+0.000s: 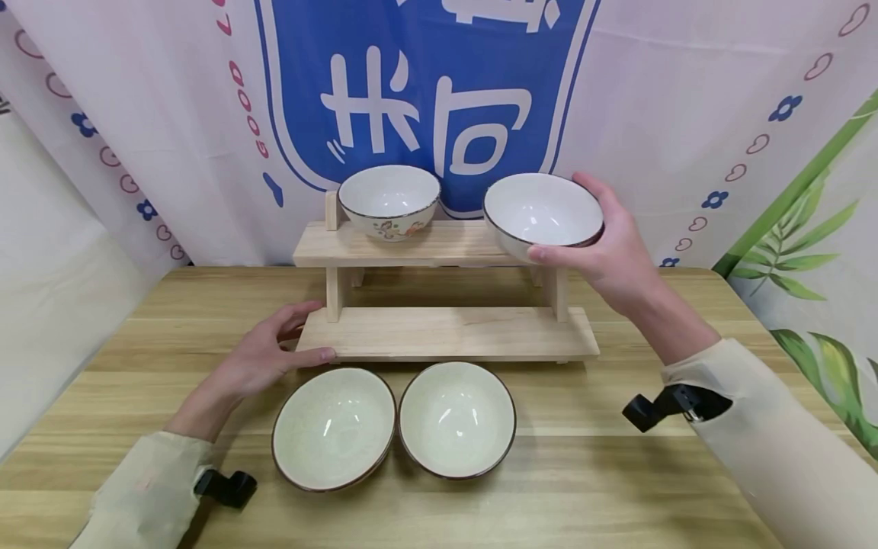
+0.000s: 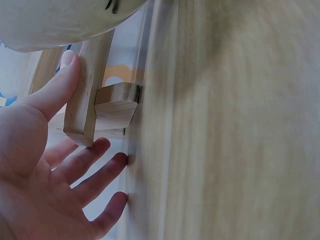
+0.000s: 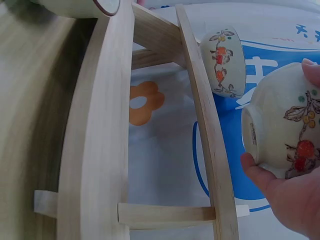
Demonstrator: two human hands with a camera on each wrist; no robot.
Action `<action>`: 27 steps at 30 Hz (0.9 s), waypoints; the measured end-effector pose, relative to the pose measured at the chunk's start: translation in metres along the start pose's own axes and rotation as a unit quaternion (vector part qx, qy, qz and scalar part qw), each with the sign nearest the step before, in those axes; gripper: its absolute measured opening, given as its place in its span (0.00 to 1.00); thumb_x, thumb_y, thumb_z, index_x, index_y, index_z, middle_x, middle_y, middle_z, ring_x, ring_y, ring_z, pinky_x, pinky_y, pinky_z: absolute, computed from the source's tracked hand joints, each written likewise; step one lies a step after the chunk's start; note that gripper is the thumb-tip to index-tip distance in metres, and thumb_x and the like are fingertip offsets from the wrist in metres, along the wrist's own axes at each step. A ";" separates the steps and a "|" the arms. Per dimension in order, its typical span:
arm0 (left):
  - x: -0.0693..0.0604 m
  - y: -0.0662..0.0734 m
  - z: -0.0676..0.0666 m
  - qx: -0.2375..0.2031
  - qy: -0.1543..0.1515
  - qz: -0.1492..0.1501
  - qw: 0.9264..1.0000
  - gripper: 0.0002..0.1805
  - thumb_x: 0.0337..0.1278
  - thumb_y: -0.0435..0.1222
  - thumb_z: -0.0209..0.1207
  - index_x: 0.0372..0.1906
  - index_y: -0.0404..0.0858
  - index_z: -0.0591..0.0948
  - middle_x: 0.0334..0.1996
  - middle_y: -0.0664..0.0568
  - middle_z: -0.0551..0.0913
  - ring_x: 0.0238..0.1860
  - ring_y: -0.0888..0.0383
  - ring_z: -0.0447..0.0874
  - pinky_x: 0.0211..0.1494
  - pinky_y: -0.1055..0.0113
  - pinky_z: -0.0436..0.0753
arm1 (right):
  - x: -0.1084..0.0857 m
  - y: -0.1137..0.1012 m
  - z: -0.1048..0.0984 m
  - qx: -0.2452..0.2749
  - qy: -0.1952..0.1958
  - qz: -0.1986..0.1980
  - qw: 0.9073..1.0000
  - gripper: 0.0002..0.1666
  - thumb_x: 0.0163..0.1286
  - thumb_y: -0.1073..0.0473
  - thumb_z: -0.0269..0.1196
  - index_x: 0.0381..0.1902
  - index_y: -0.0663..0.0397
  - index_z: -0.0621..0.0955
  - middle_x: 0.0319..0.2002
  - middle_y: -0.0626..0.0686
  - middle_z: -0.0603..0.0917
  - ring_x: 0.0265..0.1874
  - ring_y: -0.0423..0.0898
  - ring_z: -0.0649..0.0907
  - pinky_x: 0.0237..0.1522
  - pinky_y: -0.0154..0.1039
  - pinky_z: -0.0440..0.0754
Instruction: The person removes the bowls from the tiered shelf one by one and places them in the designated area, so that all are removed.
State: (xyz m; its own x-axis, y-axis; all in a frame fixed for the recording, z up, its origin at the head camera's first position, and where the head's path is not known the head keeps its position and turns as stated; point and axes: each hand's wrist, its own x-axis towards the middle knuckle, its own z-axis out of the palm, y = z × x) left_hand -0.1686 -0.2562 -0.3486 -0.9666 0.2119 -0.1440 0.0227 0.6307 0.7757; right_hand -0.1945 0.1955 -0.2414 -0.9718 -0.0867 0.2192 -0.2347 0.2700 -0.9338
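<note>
A two-tier wooden stand (image 1: 449, 333) sits on the table. My right hand (image 1: 617, 252) holds a white bowl (image 1: 542, 210) by its right side, over the right end of the upper tier. In the right wrist view, the painted flowers on this bowl (image 3: 280, 117) show, and its foot appears slightly apart from the board. Another flowered bowl (image 1: 389, 198) rests upright on the upper tier's left part. My left hand (image 1: 264, 351) grips the lower tier's left end, thumb above and index finger beneath in the left wrist view; its other fingers are spread.
Two cream bowls with brown rims, a left one (image 1: 336, 431) and a right one (image 1: 457, 419), stand side by side before the stand. A printed curtain (image 1: 658, 91) hangs behind the wooden table (image 1: 617, 488). A small wooden peg (image 1: 332, 211) rises at the upper tier's back left.
</note>
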 end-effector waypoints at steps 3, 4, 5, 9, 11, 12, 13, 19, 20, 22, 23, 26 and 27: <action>-0.003 -0.002 0.000 -0.001 0.002 -0.002 1.000 0.54 0.64 0.54 0.74 0.86 0.42 0.58 0.79 0.31 0.67 0.78 0.32 0.67 0.76 0.35 0.69 | -0.007 0.001 0.000 0.005 -0.014 -0.009 1.000 0.66 0.61 0.65 0.80 0.87 0.44 0.54 0.80 0.55 0.64 0.73 0.52 0.71 0.59 0.24 0.82; -0.004 -0.002 0.000 -0.001 0.003 -0.004 1.000 0.54 0.64 0.54 0.74 0.86 0.42 0.58 0.79 0.31 0.67 0.78 0.32 0.67 0.76 0.35 0.69 | -0.009 0.001 0.000 0.003 -0.019 -0.012 1.000 0.66 0.61 0.65 0.80 0.87 0.44 0.54 0.80 0.56 0.64 0.73 0.53 0.72 0.58 0.24 0.82; -0.004 -0.003 -0.001 -0.001 0.004 -0.004 1.000 0.54 0.65 0.53 0.73 0.86 0.41 0.57 0.79 0.30 0.67 0.78 0.32 0.67 0.76 0.34 0.69 | -0.011 0.001 -0.001 0.004 -0.023 -0.014 1.000 0.66 0.61 0.65 0.80 0.87 0.44 0.54 0.80 0.56 0.64 0.72 0.54 0.72 0.57 0.24 0.82; -0.007 -0.005 -0.001 -0.001 0.007 -0.009 1.000 0.54 0.64 0.54 0.73 0.86 0.42 0.57 0.79 0.30 0.67 0.78 0.31 0.67 0.76 0.33 0.68 | -0.020 0.002 -0.002 0.008 -0.031 -0.013 0.999 0.65 0.62 0.67 0.79 0.87 0.43 0.55 0.78 0.56 0.65 0.70 0.53 0.73 0.56 0.24 0.84; -0.008 -0.005 -0.002 -0.001 0.007 -0.011 1.000 0.55 0.64 0.54 0.73 0.87 0.42 0.57 0.79 0.31 0.67 0.78 0.31 0.67 0.76 0.33 0.68 | -0.024 0.002 -0.003 0.016 -0.032 -0.008 0.999 0.64 0.61 0.68 0.79 0.86 0.43 0.55 0.78 0.55 0.65 0.69 0.52 0.74 0.55 0.24 0.84; -0.008 -0.005 -0.002 -0.001 0.007 -0.012 1.000 0.55 0.64 0.55 0.74 0.87 0.43 0.57 0.79 0.31 0.66 0.78 0.32 0.66 0.76 0.33 0.68 | -0.026 0.002 -0.004 0.018 -0.032 -0.004 0.999 0.64 0.61 0.68 0.79 0.86 0.42 0.55 0.77 0.55 0.65 0.68 0.52 0.74 0.55 0.24 0.84; -0.008 -0.005 -0.003 -0.002 0.007 -0.012 1.000 0.55 0.64 0.55 0.74 0.87 0.43 0.57 0.80 0.31 0.66 0.79 0.32 0.66 0.77 0.32 0.67 | -0.028 0.003 -0.005 0.020 -0.033 -0.003 0.999 0.65 0.61 0.69 0.78 0.87 0.43 0.55 0.78 0.56 0.64 0.68 0.52 0.74 0.54 0.24 0.84; -0.005 -0.001 -0.003 -0.002 0.008 -0.010 1.000 0.56 0.62 0.56 0.74 0.86 0.43 0.59 0.80 0.33 0.66 0.80 0.33 0.65 0.79 0.32 0.65 | -0.043 0.013 -0.018 0.014 -0.027 -0.004 1.000 0.65 0.61 0.71 0.78 0.87 0.44 0.56 0.77 0.56 0.64 0.66 0.49 0.74 0.52 0.24 0.85; -0.005 0.000 -0.003 -0.002 0.008 -0.010 1.000 0.56 0.61 0.56 0.75 0.86 0.43 0.59 0.80 0.33 0.66 0.80 0.33 0.65 0.79 0.33 0.65 | -0.046 0.016 -0.021 0.017 -0.027 -0.009 0.999 0.64 0.60 0.72 0.78 0.86 0.45 0.56 0.76 0.56 0.65 0.65 0.48 0.74 0.52 0.24 0.85; -0.004 0.001 -0.002 -0.004 0.008 -0.011 1.000 0.55 0.61 0.56 0.75 0.86 0.43 0.59 0.80 0.33 0.67 0.80 0.34 0.65 0.80 0.34 0.65 | -0.051 0.022 -0.026 0.036 -0.032 -0.024 0.999 0.64 0.59 0.76 0.77 0.86 0.48 0.57 0.75 0.56 0.65 0.63 0.47 0.75 0.52 0.24 0.85; -0.003 0.002 -0.001 -0.005 0.008 -0.012 1.000 0.55 0.61 0.56 0.75 0.86 0.44 0.59 0.80 0.33 0.66 0.81 0.34 0.65 0.80 0.33 0.64 | -0.053 0.025 -0.028 0.045 -0.036 -0.031 0.998 0.65 0.58 0.77 0.76 0.86 0.49 0.57 0.74 0.56 0.65 0.63 0.46 0.76 0.52 0.25 0.86; -0.004 0.002 0.000 -0.012 0.006 -0.013 1.000 0.55 0.62 0.55 0.75 0.86 0.43 0.59 0.80 0.32 0.66 0.80 0.33 0.64 0.80 0.33 0.64 | -0.060 0.033 -0.033 0.074 -0.055 -0.050 0.995 0.65 0.57 0.81 0.74 0.86 0.52 0.56 0.74 0.55 0.65 0.62 0.46 0.77 0.52 0.27 0.87; -0.004 0.002 0.000 -0.014 0.006 -0.014 1.000 0.55 0.62 0.54 0.75 0.86 0.42 0.59 0.80 0.32 0.66 0.80 0.33 0.64 0.80 0.33 0.64 | -0.063 0.035 -0.035 0.078 -0.060 -0.052 0.994 0.65 0.56 0.82 0.74 0.86 0.52 0.56 0.74 0.55 0.65 0.62 0.45 0.78 0.52 0.27 0.87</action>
State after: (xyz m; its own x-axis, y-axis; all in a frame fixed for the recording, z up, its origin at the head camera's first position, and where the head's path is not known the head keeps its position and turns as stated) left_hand -0.1646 -0.2555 -0.3468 -0.9697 0.1854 -0.1592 -0.0117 0.6154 0.7881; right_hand -0.1425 0.2436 -0.2784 -0.9306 -0.2233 0.2899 -0.3180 0.1016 -0.9426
